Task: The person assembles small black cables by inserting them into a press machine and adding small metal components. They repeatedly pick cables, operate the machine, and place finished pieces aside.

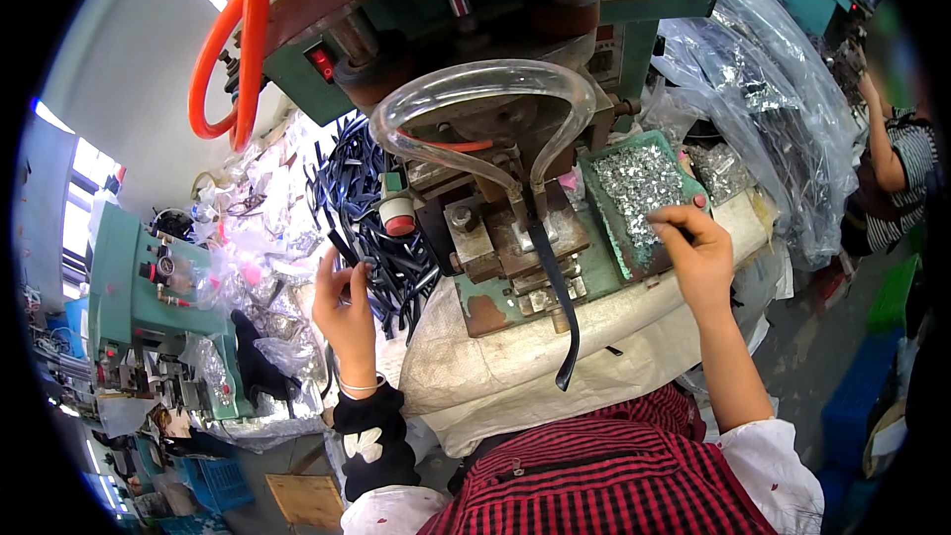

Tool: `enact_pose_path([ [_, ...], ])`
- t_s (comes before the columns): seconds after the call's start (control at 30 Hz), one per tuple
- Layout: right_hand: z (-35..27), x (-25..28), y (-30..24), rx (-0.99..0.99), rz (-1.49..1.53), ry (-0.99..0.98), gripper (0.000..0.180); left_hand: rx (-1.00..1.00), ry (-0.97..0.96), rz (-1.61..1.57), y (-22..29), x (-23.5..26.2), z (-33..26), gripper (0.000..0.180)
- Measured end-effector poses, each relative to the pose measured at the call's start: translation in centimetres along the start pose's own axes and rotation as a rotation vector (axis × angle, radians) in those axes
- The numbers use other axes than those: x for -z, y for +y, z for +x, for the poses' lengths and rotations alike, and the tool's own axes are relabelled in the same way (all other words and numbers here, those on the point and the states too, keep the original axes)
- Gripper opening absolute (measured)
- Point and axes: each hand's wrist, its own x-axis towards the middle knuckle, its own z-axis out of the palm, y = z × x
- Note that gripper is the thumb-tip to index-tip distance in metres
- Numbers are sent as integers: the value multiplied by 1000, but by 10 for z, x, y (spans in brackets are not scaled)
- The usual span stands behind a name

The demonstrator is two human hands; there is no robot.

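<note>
A black eyeglass temple (557,297) lies in the metal fixture (525,250) of the green press, its curved tip pointing toward me. My left hand (345,312) is raised beside a heap of black temples (381,263), its fingers closed on another dark temple (342,249). At the right, my right hand (701,253) pinches at the near edge of a green tray (616,233) full of small silvery metal parts (639,181). Whatever lies between those fingertips is too small to make out.
A clear hose (485,72) loops down to the fixture, and an orange hose (250,50) hangs at upper left. A red-and-white button box (398,216) stands left of the fixture. Plastic sheeting (758,89) is heaped at right. Another person's arm (882,144) shows at far right.
</note>
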Motion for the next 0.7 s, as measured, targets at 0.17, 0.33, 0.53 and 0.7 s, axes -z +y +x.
enact_pose_path([
  [0.17, 12, -65, -66, 419, -12, -178, 14, 305, -223, -486, 4, -8, 8, 23],
  [0.33, 7, -101, -63, 227, 220, -56, 21, 360, -139, -454, 28, -20, -28, 28],
  [0.53, 6, -102, -75, -12, 439, -165, 46, -223, 25, -425, 151, -5, -11, 31],
  [0.7, -11, -91, -104, -40, 496, -224, 47, -576, 2, -397, 154, -14, -32, 14],
])
